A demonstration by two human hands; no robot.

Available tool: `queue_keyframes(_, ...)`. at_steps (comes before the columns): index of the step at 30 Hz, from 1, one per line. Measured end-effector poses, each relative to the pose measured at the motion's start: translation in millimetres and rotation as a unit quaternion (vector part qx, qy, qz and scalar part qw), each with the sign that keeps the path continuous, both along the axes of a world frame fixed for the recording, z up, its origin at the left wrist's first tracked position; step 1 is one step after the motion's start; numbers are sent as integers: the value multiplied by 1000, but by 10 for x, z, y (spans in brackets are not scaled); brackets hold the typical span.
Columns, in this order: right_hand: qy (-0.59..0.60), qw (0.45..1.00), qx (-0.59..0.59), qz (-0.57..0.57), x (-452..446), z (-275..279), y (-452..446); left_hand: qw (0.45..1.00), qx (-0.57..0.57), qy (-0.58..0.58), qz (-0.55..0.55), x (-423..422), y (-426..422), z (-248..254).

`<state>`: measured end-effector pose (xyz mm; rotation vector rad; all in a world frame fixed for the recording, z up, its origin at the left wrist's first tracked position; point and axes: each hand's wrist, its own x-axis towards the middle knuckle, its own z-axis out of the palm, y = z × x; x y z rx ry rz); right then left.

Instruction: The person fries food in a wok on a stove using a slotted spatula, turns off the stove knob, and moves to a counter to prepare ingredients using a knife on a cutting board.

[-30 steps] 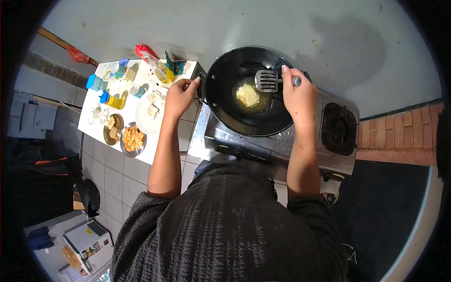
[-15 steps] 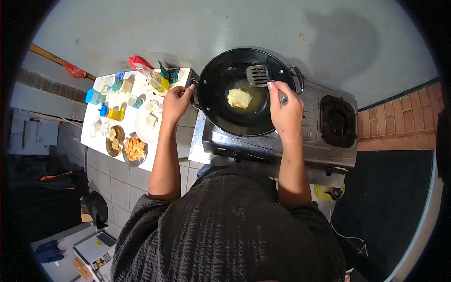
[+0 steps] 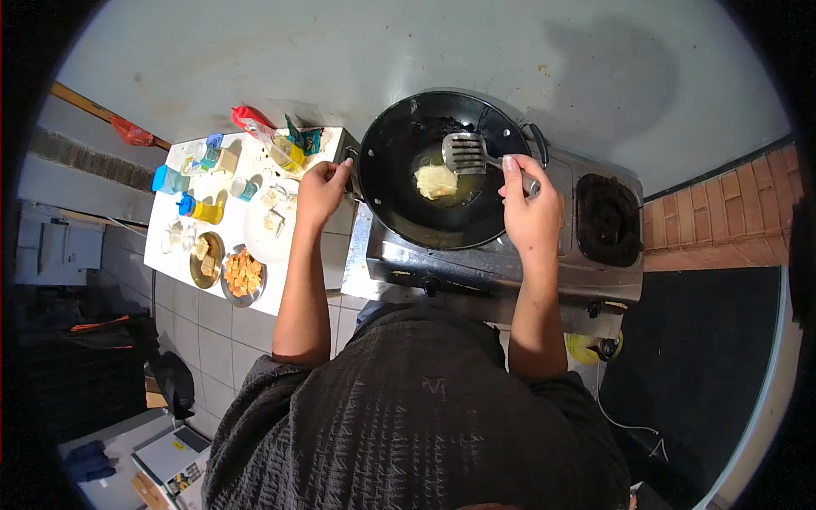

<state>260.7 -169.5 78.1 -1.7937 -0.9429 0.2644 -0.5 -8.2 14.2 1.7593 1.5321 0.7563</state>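
While the left hand (image 3: pixel 321 194) pinches the loop handle (image 3: pixel 352 151) of the black wok (image 3: pixel 459 228) between thumb and fingers, the right hand (image 3: pixel 534 204) is closed around the handle of a slotted spatula (image 3: pixel 465 154). The pale yellow piece (image 3: pixel 435 182) lies near the middle of the wok, with a shiny, yellowish liquid (image 3: pixel 467 194) about it, so I judge that frying is the step in hand. The spatula's blade is at the upper right edge of the piece; whether the two touch, I cannot tell. To turn the piece, one would need to bring the blade low and flat beneath it, while the left hand keeps the wok steady.

The wok sits on a metal stove (image 3: pixel 510 272), whose other burner (image 3: pixel 609 219) is bare. To the left, a white table (image 3: pixel 161 246) carries a pale plate (image 3: pixel 259 248) with some pieces on it, a metal dish (image 3: pixel 218 274) with lumps of food, a bowl (image 3: pixel 246 299) of orange-brown chunks, and a yellow bottle (image 3: pixel 204 209) with a blue cap. Behind the stove rises a stained grey wall (image 3: pixel 340 51); to the right is some brickwork (image 3: pixel 722 217), and grey tiles (image 3: pixel 217 319) cover the floor below the table.
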Motion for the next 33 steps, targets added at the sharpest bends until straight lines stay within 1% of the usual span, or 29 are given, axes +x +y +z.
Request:
queue_keyframes(2, 11, 1000, -13, 19, -11, -1, -12, 1000, 2, -7, 3, 5, -6, -2)
queue_keyframes(6, 0, 1000, -3, 22, 22, -54, 17, 1000, 1, -24, 3, 0, -12, -21)
queue_keyframes(9, 2, 1000, -2, 7, 32, -10, 21, 1000, -16, -17, -2, 8, -49, 51)
queue_keyframes(11, -24, 999, -26, -4, 55, 31, 17, 1000, -12, -21, -6, -23, -16, -49)
queue_keyframes(13, -25, 999, -22, -7, 72, 20, 27, 999, -9, -34, 0, -23, -13, -87)
queue_keyframes(15, -51, 998, -20, 5, 108, -63, 30, 999, -15, -32, 1, -19, -32, -39)
queue_keyframes(19, -55, 998, -19, 14, 94, -136, 66, 999, -20, -34, 4, -3, -49, -13)
queue_keyframes(22, -43, 998, -10, 47, 77, -228, 95, 999, -7, -35, 3, -8, -45, -37)
queue_keyframes(26, -36, 996, -39, 71, 51, -150, 52, 999, -9, -46, 4, -4, -83, 19)
queue_keyframes(29, -25, 997, -46, 58, 35, -23, 31, 999, 2, -49, 2, -9, -72, -35)
queue_keyframes(33, -52, 997, -40, 27, 76, 25, 120, 999, 0, -47, 12, -17, -56, -88)
